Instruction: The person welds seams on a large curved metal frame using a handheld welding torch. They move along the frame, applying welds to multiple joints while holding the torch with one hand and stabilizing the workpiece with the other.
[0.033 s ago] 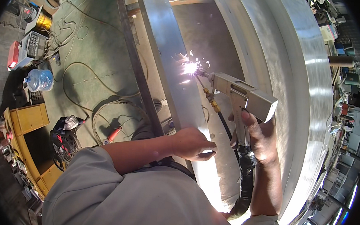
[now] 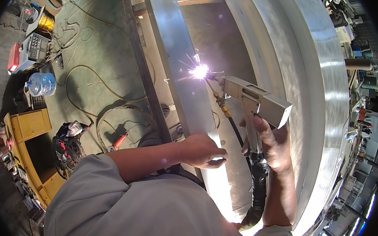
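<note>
My right hand (image 2: 276, 143) is wrapped around the grip of a silver, box-shaped welding gun (image 2: 258, 99), its thumb along the side. The gun's nozzle points left at the edge of a long, flat metal beam (image 2: 167, 30). A bright white-violet arc (image 2: 200, 71) with thin sparks burns there and hides the contact point. Beneath the nozzle, a brass-fitted wire guide (image 2: 221, 104) runs to the arc. A thick black-wrapped cable (image 2: 259, 187) hangs from the grip. My left hand (image 2: 203, 151) is a loose fist over the near part of the beam, with nothing visible in it.
Large curved shiny metal sheets (image 2: 300, 82) rise on the right. A dark steel bar (image 2: 144, 60) runs left of the beam. Hoses (image 2: 83, 68) loop over the green floor near a red-handled tool (image 2: 118, 142), a water jug (image 2: 42, 84) and a yellow cabinet (image 2: 31, 125).
The sparks around the arc have changed shape, now thinner and straighter. Both hands and the welding gun hold their places.
</note>
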A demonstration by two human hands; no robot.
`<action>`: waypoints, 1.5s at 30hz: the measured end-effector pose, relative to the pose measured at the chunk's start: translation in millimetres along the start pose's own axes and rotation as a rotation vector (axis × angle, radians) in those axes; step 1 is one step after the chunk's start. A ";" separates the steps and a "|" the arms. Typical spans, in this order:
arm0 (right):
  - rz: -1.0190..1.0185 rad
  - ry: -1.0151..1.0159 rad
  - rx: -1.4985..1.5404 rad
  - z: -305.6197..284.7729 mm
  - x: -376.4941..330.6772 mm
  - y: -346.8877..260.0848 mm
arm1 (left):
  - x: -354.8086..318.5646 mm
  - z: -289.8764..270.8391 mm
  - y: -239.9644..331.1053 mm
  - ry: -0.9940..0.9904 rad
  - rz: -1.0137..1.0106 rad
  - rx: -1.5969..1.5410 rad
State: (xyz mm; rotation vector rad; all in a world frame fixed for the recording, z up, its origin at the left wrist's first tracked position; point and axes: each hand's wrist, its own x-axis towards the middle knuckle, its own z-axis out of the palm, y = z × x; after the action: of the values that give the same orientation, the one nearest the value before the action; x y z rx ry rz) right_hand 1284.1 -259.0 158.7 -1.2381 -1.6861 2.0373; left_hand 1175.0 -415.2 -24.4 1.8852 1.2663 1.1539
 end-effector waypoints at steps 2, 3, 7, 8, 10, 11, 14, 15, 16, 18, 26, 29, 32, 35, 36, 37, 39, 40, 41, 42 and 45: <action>0.011 -0.007 0.007 -1.6 -1.4 0.6 | 0.6 -1.9 0.7 0.000 0.000 -0.001; 0.009 -0.014 0.017 -2.9 -2.2 2.1 | 0.4 -2.0 0.1 -0.020 -0.008 0.000; 0.017 -0.029 -0.003 -5.6 -2.5 1.9 | 0.0 0.0 -0.4 -0.017 -0.004 0.018; 0.019 -0.016 0.000 -2.3 -3.3 -1.2 | 0.0 -0.6 -0.3 -0.019 -0.015 -0.002; 0.003 -0.016 -0.006 -1.8 -4.3 -2.0 | 0.7 -1.6 -0.4 -0.029 -0.005 0.009; -0.005 -0.016 -0.009 -1.6 -5.0 -2.3 | 1.5 -2.7 0.7 -0.008 0.011 0.016; -0.037 0.002 -0.074 -1.7 -6.0 3.6 | 1.1 -0.2 -1.8 0.009 0.030 0.002; -0.040 0.015 -0.081 -1.5 -7.0 4.3 | 1.1 -0.9 -1.6 0.028 0.042 0.001; -0.038 0.014 -0.089 -1.4 -7.6 3.3 | 1.2 -1.3 -1.3 0.023 0.035 -0.005; -0.026 -0.002 -0.090 -2.8 -8.3 3.2 | 0.7 -0.1 -2.1 0.026 0.035 -0.005; 0.031 -0.002 -0.033 -3.3 -15.3 -2.5 | 0.1 -1.4 -1.8 0.016 0.024 0.002; 0.034 -0.031 -0.019 -7.5 -17.0 0.8 | 0.0 -0.9 -2.4 0.023 0.028 0.018; 0.018 -0.026 -0.041 -4.6 -18.6 -3.1 | -0.1 -0.7 -2.7 0.023 0.029 0.012; 0.013 -0.018 -0.037 -7.2 -20.2 1.4 | -0.7 0.8 -4.2 0.016 0.027 0.000; 0.021 -0.016 -0.022 -7.8 -22.1 2.1 | -0.7 0.6 -3.7 0.021 0.026 0.009; 0.029 -0.016 -0.007 -8.5 -24.1 2.5 | -0.5 0.0 -3.2 0.026 0.026 0.017; 0.033 0.007 -0.013 -9.2 -24.8 5.4 | -0.6 1.0 -3.7 0.024 0.030 0.033; 0.054 -0.006 -0.014 -10.2 -25.3 4.5 | -0.6 0.0 -3.4 0.018 0.024 0.029; 0.076 -0.019 -0.014 -11.1 -26.1 3.2 | -0.6 -0.9 -3.1 0.012 0.019 0.024; 0.077 -0.015 -0.024 -10.5 -26.9 2.3 | -1.7 1.9 -4.8 0.014 0.009 0.015; 0.090 -0.002 -0.026 -9.1 -29.5 0.7 | -1.6 2.2 -5.5 0.005 -0.012 0.006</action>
State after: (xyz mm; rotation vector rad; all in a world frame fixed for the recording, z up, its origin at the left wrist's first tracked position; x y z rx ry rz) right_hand 1309.2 -271.6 171.7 -1.3433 -1.6918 2.0746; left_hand 1174.4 -414.5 -30.4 1.8776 1.2834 1.1506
